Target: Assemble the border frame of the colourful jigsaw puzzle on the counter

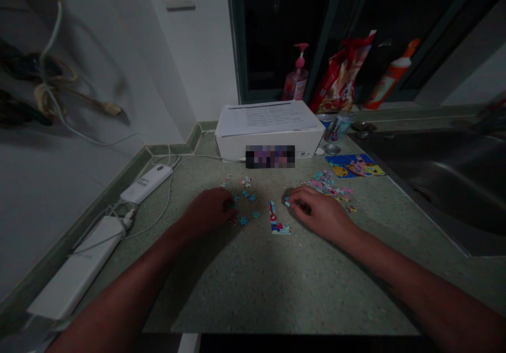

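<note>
Pinching a light-blue jigsaw piece [287, 202] in our right hand [318, 208], at one o'clock from the joined jigsaw section [273, 221] on the bench [300, 279], we curl our left hand [209, 208], contents unclear, beside loose pieces [248, 195] at ten.

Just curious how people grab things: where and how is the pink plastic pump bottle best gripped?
Probably around the body of the pink plastic pump bottle, below its narrow neck, from the left: it stands upright, the white box hides its base, and the red bag crowds its right.
</note>
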`<control>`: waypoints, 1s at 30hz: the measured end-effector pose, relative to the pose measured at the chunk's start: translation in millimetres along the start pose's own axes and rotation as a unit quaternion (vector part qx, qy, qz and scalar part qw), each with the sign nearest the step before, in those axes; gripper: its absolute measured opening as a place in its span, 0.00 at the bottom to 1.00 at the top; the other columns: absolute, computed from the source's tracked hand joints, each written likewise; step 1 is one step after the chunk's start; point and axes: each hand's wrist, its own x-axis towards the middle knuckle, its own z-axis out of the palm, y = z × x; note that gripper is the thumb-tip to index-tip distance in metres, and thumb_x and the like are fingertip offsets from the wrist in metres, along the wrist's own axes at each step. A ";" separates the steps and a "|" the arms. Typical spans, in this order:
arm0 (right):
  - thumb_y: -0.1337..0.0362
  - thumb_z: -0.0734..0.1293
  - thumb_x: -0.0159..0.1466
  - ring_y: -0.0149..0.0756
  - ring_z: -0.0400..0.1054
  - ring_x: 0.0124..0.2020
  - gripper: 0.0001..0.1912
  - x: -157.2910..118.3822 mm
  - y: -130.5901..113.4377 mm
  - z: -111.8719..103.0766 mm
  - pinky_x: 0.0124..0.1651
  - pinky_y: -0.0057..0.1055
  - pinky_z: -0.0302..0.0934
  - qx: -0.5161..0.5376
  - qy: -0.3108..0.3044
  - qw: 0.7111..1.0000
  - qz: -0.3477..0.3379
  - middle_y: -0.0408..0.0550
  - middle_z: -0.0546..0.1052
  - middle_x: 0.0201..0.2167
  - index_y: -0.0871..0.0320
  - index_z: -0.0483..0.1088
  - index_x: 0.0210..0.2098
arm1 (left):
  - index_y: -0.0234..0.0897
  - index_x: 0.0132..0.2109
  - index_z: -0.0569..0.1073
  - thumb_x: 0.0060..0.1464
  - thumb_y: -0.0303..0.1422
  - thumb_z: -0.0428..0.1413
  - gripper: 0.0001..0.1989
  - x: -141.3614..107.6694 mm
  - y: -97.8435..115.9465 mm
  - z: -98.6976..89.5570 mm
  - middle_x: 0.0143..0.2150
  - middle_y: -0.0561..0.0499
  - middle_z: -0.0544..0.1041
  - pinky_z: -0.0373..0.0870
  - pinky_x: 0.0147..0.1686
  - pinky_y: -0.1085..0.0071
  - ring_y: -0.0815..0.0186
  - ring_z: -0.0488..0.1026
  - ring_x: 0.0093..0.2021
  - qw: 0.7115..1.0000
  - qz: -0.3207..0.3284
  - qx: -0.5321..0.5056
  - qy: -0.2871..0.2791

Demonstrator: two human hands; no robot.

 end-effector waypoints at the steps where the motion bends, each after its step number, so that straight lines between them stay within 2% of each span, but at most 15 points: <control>1: 0.67 0.64 0.70 0.36 0.78 0.37 0.07 0.1 0.0 0.2 0.40 0.35 0.71 0.002 0.002 1.000 -0.001 0.49 0.82 0.47 0.52 0.75 0.42 | 0.41 0.40 0.82 0.56 0.34 0.61 0.06 0.0 -0.5 0.2 0.39 0.44 0.81 0.71 0.43 0.60 0.55 0.78 0.38 1.000 0.011 0.002 -0.003; 8: 0.66 0.64 0.69 0.37 0.78 0.38 0.07 0.8 -0.5 0.2 0.40 0.36 0.72 0.002 0.016 1.000 0.002 0.48 0.82 0.45 0.52 0.76 0.41 | 0.45 0.46 0.84 0.59 0.26 0.54 0.16 4.2 -5.3 6.2 0.44 0.46 0.82 0.70 0.53 0.58 0.55 0.78 0.47 0.995 0.098 -0.017 -0.031; 11: 0.66 0.64 0.69 0.37 0.78 0.38 0.07 0.4 -0.2 0.1 0.40 0.36 0.71 0.000 0.006 1.000 0.004 0.48 0.82 0.46 0.52 0.75 0.41 | 0.43 0.46 0.84 0.61 0.26 0.53 0.16 4.7 -2.9 7.9 0.45 0.45 0.82 0.70 0.53 0.57 0.54 0.78 0.48 0.997 0.080 -0.023 -0.006; 14: 0.66 0.64 0.70 0.39 0.78 0.40 0.08 -0.2 0.5 0.9 0.41 0.37 0.71 -0.003 0.002 1.000 0.003 0.49 0.82 0.47 0.52 0.75 0.42 | 0.41 0.43 0.82 0.61 0.31 0.56 0.10 1.5 2.4 5.7 0.43 0.43 0.82 0.71 0.50 0.56 0.53 0.77 0.45 0.999 0.031 -0.024 0.031; 19: 0.67 0.64 0.69 0.38 0.78 0.39 0.07 -0.6 0.8 1.7 0.40 0.37 0.71 -0.010 0.002 1.000 0.008 0.49 0.82 0.46 0.52 0.75 0.41 | 0.40 0.40 0.82 0.56 0.33 0.60 0.06 -3.2 6.9 2.3 0.40 0.43 0.80 0.72 0.47 0.57 0.53 0.77 0.41 1.000 0.019 0.006 0.006; 24: 0.67 0.65 0.69 0.40 0.79 0.42 0.07 0.1 1.5 1.2 0.41 0.37 0.72 -0.014 -0.004 1.000 0.004 0.48 0.82 0.45 0.52 0.75 0.41 | 0.42 0.39 0.81 0.53 0.31 0.60 0.07 -1.0 3.0 7.1 0.39 0.45 0.80 0.72 0.45 0.59 0.56 0.76 0.38 0.999 0.022 -0.041 0.008; 30: 0.67 0.64 0.70 0.41 0.79 0.43 0.07 -0.1 1.4 2.9 0.42 0.38 0.72 -0.024 -0.019 0.999 0.009 0.48 0.82 0.46 0.52 0.74 0.42 | 0.41 0.41 0.81 0.53 0.32 0.60 0.09 1.1 0.4 9.9 0.42 0.45 0.80 0.72 0.47 0.59 0.54 0.77 0.42 0.999 0.021 -0.042 0.015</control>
